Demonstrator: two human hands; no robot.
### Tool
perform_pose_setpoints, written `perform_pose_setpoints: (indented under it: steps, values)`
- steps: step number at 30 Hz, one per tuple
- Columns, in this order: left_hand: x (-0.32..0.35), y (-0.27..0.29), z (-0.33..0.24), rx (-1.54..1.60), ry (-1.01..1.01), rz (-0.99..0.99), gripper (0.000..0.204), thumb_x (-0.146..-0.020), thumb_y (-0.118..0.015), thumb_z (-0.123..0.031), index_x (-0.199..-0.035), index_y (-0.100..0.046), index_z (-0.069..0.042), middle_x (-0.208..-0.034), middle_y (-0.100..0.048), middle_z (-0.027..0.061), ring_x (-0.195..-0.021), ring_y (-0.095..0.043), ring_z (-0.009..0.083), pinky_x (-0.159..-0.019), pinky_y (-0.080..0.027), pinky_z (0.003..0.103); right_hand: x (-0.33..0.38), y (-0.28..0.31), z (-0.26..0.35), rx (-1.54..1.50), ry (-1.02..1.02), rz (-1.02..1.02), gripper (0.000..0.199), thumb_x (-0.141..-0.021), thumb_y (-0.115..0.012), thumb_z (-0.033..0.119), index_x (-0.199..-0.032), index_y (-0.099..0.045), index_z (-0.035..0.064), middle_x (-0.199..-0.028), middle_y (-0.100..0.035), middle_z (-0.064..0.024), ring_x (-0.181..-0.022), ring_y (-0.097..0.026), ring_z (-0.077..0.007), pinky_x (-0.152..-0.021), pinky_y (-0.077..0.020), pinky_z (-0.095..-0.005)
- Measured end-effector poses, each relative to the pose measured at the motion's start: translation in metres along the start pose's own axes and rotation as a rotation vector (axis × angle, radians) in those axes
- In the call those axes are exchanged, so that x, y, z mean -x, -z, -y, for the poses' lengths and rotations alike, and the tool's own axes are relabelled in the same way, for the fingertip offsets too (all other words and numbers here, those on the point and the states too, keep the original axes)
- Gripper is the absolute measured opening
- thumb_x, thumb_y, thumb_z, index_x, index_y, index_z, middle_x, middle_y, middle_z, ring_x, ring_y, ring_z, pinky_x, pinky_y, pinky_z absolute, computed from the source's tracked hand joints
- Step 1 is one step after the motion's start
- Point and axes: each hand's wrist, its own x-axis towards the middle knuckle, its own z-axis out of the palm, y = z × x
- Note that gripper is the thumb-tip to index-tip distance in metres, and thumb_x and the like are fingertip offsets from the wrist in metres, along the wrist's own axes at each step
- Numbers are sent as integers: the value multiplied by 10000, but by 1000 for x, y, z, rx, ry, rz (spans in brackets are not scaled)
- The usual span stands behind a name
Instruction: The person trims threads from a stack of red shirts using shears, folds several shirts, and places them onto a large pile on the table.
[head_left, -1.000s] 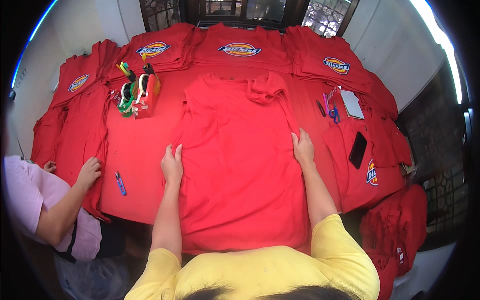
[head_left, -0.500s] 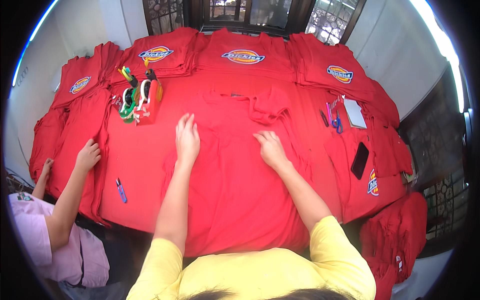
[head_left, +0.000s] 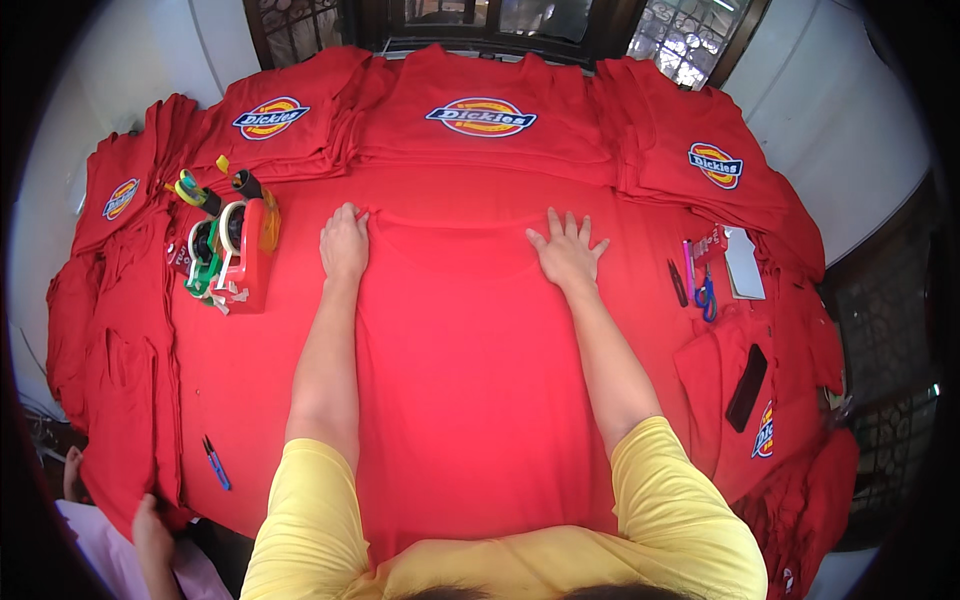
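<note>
Red T-shirt (head_left: 470,380) lies spread mid-tabletop (head_left: 642,270), reaching down to the near edge. Change over the last half second: both hands have shifted out to the shirt's far corners, and the bunched sleeve at its upper right no longer shows. Cloth reads flatter, so the spreading looks well along; faint creases run down the panel's left side.

Left hand (head_left: 345,242) rests at the far left corner, fingers close together; whether it pinches cloth, cannot tell. Right hand (head_left: 570,250) lies palm-down at the far right corner, fingers fanned, gripping nothing. Hands well apart.

Unresolved: the shirt's lower end, hidden by the person's yellow top (head_left: 490,560); whether its far edge is hem or neckline; sleeve positions. At the tabletop's near left corner, a co-worker's hand (head_left: 152,532) touches another red garment (head_left: 120,430); that person is mostly cut off.
</note>
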Motion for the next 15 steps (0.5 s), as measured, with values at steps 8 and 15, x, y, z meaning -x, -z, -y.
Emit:
perform_pose_setpoints:
  steps: [8, 15]
  values:
    - [4, 19, -84, 72, -427, -41, 338, -833, -632, -178, -1148, -590, -63, -1047, -609, 115, -991, -534, 312, -895, -418, 418, -25, 0, 33, -381, 546, -421, 226, -821, -643, 325, -950, -731, 162, -1065, -635, 8, -1033, -478, -275, -865, -376, -438]
    - [28, -8, -105, 343, -280, 266, 356, -834, -647, -206, -1163, -589, -80, -1105, -596, 122, -1078, -509, 317, -971, -390, 411, -61, -31, 52, -1101, 266, 150, 137, -807, -682, 122, -926, -694, 56, -846, -662, -48, -691, -563, -205, -735, -444, -325]
